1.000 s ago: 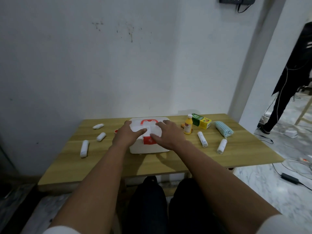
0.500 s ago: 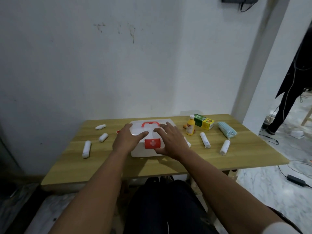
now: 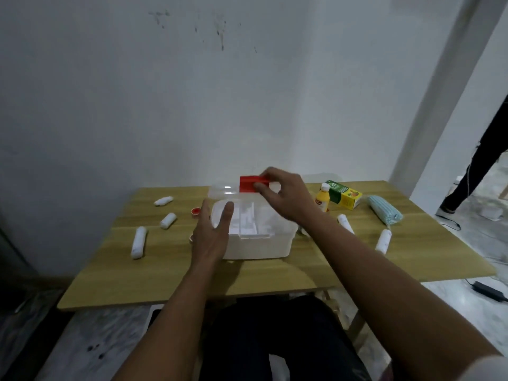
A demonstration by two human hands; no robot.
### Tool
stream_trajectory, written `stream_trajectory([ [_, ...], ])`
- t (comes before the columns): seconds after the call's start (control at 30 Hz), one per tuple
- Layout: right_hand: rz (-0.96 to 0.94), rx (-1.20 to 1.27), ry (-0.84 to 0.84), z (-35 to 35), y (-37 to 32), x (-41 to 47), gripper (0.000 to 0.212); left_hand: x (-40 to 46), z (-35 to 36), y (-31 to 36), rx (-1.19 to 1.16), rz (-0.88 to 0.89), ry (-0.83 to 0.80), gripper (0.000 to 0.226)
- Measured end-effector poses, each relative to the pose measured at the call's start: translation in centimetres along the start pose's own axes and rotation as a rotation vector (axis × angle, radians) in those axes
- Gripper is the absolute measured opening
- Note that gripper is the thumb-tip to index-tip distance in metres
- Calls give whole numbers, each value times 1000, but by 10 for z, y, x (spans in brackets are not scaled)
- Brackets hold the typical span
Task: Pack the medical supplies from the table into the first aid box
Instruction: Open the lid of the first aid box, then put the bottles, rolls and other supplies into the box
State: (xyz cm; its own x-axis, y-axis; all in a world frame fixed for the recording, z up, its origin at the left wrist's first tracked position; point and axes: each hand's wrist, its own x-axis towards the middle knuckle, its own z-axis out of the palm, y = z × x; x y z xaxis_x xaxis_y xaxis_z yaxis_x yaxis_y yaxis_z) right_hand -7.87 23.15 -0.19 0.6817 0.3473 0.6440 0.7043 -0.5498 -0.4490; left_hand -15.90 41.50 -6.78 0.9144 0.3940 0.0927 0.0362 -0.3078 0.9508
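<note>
— What can't we make out?

— The inside of the first aid box (image 3: 258,244) is blurred; we see pale dividers only. Its clear lid (image 3: 224,189) stands raised at the far side, half hidden by our right hand (image 3: 286,198). One roll is partly covered by our right forearm.

— And our hands?

— The right hand pinches the lid's red latch (image 3: 248,183), fingers closed on it. The left hand (image 3: 213,235) rests with fingers spread on the box's near-left rim, gripping nothing.

— Counts?

— The box sits mid-surface (image 3: 275,281). Five white rolls: three left (image 3: 138,242), two right (image 3: 383,240). One yellow bottle (image 3: 323,198), one green carton (image 3: 343,193), one stack of blue masks (image 3: 384,213).
</note>
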Motion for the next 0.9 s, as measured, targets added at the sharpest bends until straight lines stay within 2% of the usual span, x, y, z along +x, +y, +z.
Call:
stream_trajectory([
  [0.13, 159, -38, 25, 0, 9, 70, 27, 7, 1, -4, 123, 5, -51, 119],
  [0.2, 272, -139, 49, 8, 22, 96, 43, 9, 0, -5, 184, 4, -61, 127],
  [0.27, 413, -213, 35, 17, 38, 109, 68, 10, -1, -7, 209, 8, -71, 127],
  [0.37, 563, -83, -32, 33, 61, 110, 91, 12, -4, -7, 191, 51, -111, 119],
  [0.47, 602, 63, -96, 42, 79, 99, 90, 14, -8, -6, 196, 81, -167, 113],
  [0.63, 640, 110, -103, 28, 98, 82, 78, 13, -7, -6, 230, 106, -163, 114],
  [0.8, 633, -70, 2, -21, 131, 73, 50, 14, -4, -7, 224, 103, -156, 116],
  [0.9, 698, -218, 20, -53, 161, 60, 37, 16, -1, -9, 205, 108, -152, 114],
])
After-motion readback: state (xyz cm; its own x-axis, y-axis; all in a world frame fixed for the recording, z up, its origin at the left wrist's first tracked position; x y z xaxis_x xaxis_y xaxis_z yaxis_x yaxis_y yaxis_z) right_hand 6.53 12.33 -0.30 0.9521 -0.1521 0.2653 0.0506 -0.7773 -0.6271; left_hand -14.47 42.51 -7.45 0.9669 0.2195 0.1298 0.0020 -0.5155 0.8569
